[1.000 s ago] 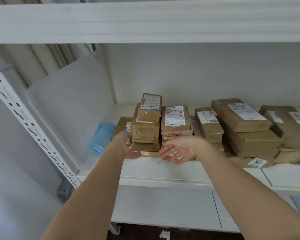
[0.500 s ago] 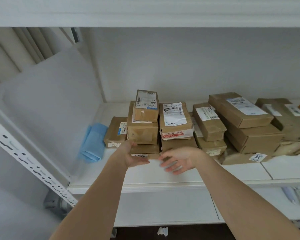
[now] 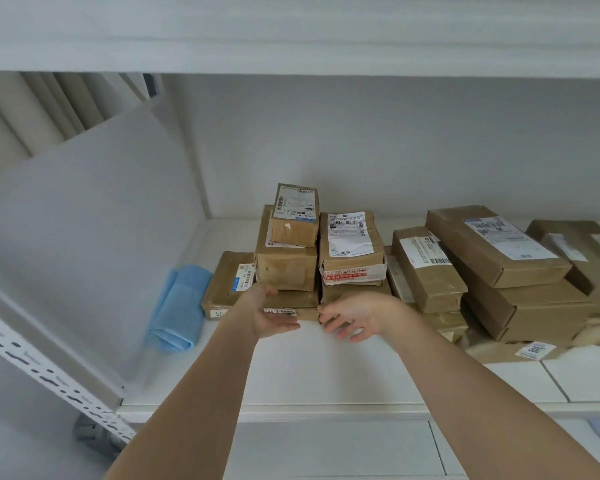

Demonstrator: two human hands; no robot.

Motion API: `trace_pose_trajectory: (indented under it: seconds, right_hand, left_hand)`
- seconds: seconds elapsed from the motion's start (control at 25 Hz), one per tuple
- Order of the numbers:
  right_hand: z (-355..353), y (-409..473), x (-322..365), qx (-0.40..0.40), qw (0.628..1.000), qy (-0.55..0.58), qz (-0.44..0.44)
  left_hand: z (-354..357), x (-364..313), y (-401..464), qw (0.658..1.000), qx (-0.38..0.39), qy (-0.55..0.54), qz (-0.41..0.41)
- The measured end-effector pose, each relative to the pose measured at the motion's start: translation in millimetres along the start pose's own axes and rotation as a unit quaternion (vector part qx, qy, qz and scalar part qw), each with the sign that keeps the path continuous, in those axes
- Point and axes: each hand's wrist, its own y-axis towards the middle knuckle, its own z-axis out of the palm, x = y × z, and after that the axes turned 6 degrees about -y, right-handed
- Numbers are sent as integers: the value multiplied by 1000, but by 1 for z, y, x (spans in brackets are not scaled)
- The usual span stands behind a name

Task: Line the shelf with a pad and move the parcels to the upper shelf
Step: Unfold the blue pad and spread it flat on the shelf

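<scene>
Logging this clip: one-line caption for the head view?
Both hands, left and right, reach for stacked brown parcels on a white shelf.

Folded blue cloth point(image 3: 179, 306) lies flat at left, near the white side panel point(image 3: 84, 244). Perforated white upright post point(image 3: 49, 372) runs diagonally at near left w/ slotted holes. Beige curtain point(image 3: 42, 112) hangs w/ vertical pleats at far left, behind the panel. White back wall point(image 3: 395, 147) at far side. Small white scrap point(image 3: 536, 350) marked "300" sits at right, text otherwise too small to read.
</scene>
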Motion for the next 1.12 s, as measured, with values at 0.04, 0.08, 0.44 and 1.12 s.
trace_pose_trajectory:
  seconds: [0.04,0.08,0.44,1.12]
  right_hand:
    - [-4,3,2,-14,1000,11,-3]
    - [-7,6,5,-31,999,26,-9]
    - [-39,18,20,-123,987,97,-44]
    - [-67,43,42,-181,974,127,-47]
  left_hand:
    - [3,-2,2,1000,5,-2,3]
    - [6,-5,5,1000,11,-7,7]
    - [29,-19,25,999,30,0,43]
    - [57,-30,52,996,60,-16,61]
